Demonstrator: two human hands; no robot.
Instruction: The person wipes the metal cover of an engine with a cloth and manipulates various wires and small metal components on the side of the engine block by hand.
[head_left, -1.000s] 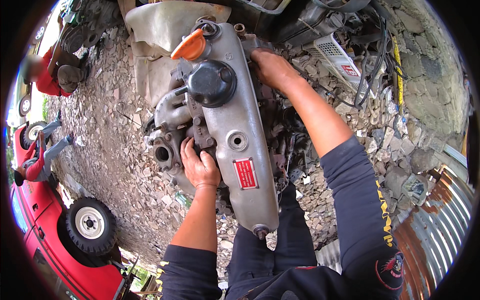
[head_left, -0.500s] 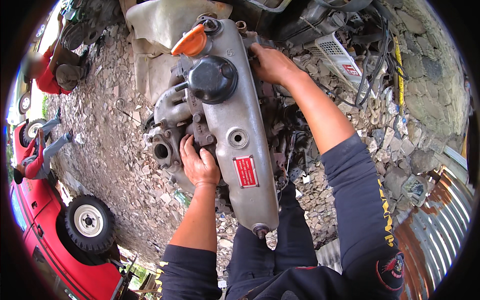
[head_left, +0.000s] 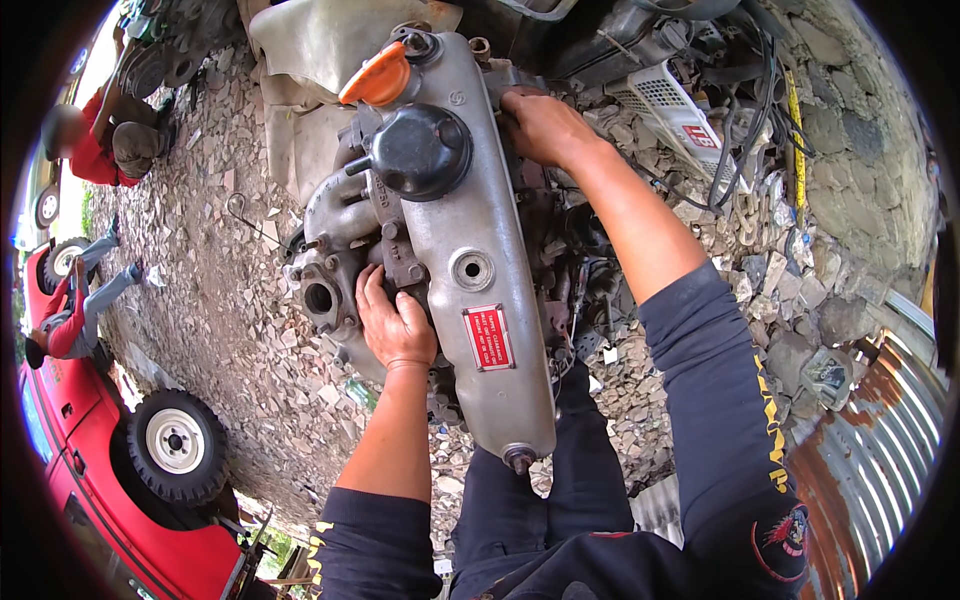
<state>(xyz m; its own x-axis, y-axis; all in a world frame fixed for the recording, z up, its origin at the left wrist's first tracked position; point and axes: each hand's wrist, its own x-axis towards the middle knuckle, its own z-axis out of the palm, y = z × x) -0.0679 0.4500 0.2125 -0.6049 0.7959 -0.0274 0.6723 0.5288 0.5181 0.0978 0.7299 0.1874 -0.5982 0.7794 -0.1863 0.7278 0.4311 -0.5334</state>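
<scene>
An engine with a long grey metal valve cover (head_left: 490,410) stands in front of me, a red label plate on the cover. On top are a round black cap (head_left: 423,152) and a tilted orange funnel-shaped piece (head_left: 378,76). My left hand (head_left: 395,322) grips the engine's left side at the manifold (head_left: 345,215), just behind the round port; its fingertips curl out of sight. Farther away, my right hand (head_left: 545,124) is closed on the right side of the engine near its far end. The cover hides part of what its fingers touch.
Gravel (head_left: 260,330) surrounds the engine. A beige sheet (head_left: 300,150) lies beyond it. At right are a white plastic crate (head_left: 675,110), black cables, a stone wall (head_left: 860,150) and rusty corrugated metal (head_left: 870,480). A red vehicle (head_left: 90,450) and two people are at left.
Both hands keep their places on the engine. Engine and left hand appear slightly higher in the view, a very small shift.
</scene>
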